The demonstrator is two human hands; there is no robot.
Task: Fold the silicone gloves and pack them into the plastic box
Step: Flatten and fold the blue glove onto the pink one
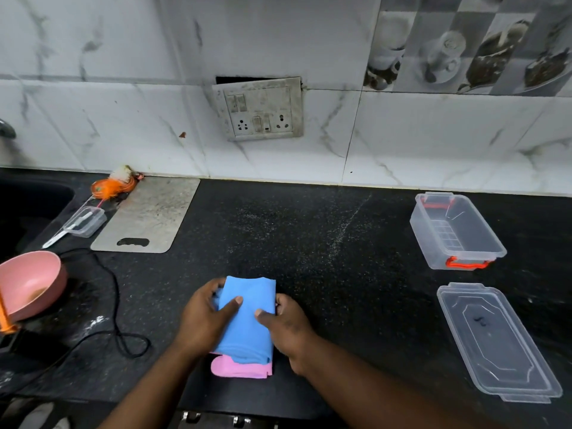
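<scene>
A folded blue silicone glove (249,320) lies on the black counter on top of a pink glove (238,369), whose near end sticks out below it. My left hand (204,317) grips the blue glove's left edge, thumb on top and fingers curled under the far corner. My right hand (286,326) grips its right edge, thumb pressing on top. The clear plastic box (455,230) with red latches stands empty at the far right. Its clear lid (498,342) lies flat in front of it.
A pink bowl (29,283) sits at the left edge, with a black cable (117,308) looping beside it. A grey cutting board (148,215), a small clear container (85,221) and an orange scrubber (113,185) lie at the back left by the sink (28,209). A socket plate (258,108) hangs on the wall.
</scene>
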